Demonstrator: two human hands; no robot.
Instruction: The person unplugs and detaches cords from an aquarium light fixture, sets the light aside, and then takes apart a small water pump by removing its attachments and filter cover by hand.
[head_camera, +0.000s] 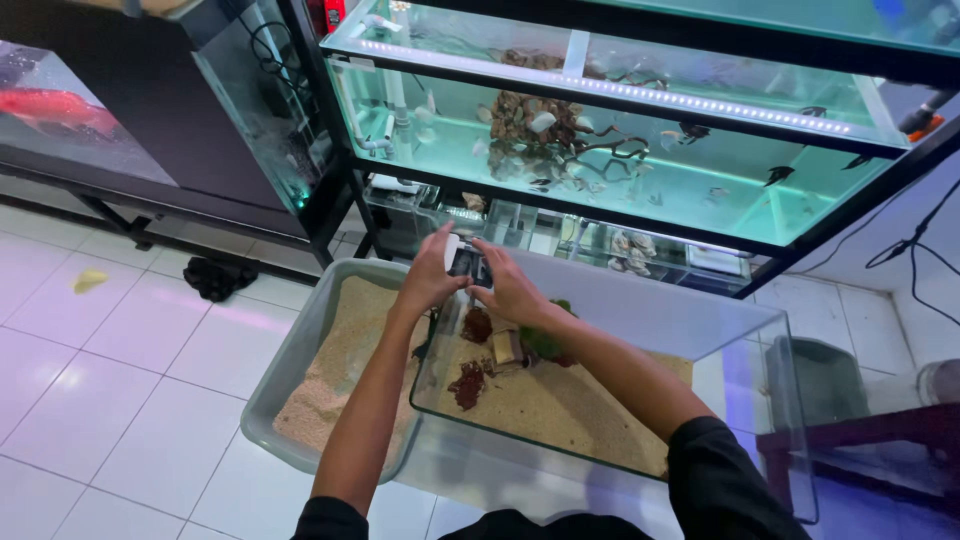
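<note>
Nearest me I count two forearms reaching out over one clear glass tank (760, 330) with a sand floor. Inside it I see two dark red plant clumps (467, 384), one green plant (545, 340) and one small pale block (507, 347). To the left, touching the tank, sits one grey tub (300, 330) of sand on the white tiled floor. At the tank's far rim my left hand (432, 278) and right hand (512, 290) meet around one small dark-and-white device (465, 262); the fingers of both are curled closed on it, thumbs pressing. Beyond stands one rack with two lit aquariums (620, 150), and far left one red fish (55, 105).
</note>
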